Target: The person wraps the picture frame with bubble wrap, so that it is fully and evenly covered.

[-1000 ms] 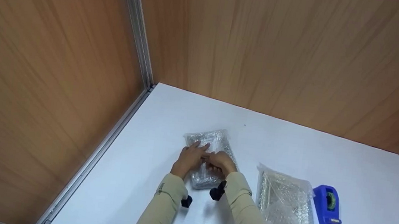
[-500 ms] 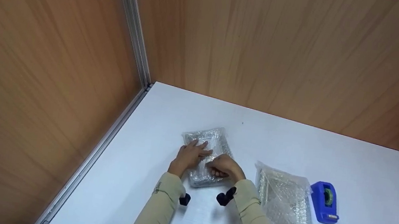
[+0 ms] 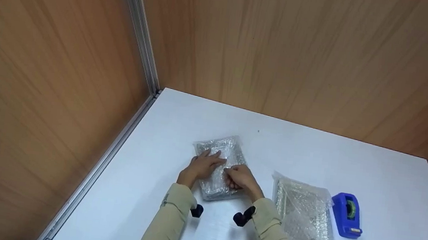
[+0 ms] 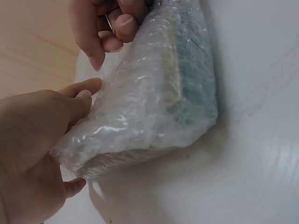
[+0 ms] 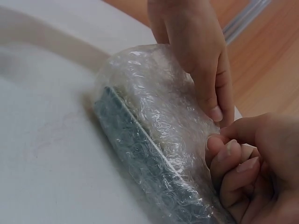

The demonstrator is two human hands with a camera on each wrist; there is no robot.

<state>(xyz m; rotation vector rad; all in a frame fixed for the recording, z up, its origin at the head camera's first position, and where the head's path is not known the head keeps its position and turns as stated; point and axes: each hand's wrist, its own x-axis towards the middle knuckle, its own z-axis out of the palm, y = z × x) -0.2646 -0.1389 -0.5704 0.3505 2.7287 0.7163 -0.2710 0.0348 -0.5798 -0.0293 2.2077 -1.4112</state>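
A flat rectangular package in bubble wrap (image 3: 232, 148) lies on the white table. Through the wrap a teal side (image 5: 135, 151) with a pale strip along it shows in the right wrist view. My left hand (image 3: 199, 166) rests on the package's left part, fingers spread across the top. Beside it, my right hand (image 3: 240, 176) has its fingers curled, with the thumb and index fingertip right at the wrap near the middle. Nothing shows inside the right hand's curled fingers. In the left wrist view, one left fingertip (image 4: 74, 186) reaches below the package's edge.
To the right lies a second bubble-wrapped package (image 3: 304, 215), its contents shaped like a frame. Beyond it stands a blue tape dispenser (image 3: 347, 215) with a green roll. Wood-grain panels (image 3: 286, 47) rise behind and left of the white table (image 3: 138, 216).
The right hand has drawn back from the left hand toward the package's right side, its fingers still curled. The left hand stays spread on the wrap. The view has shifted slightly.
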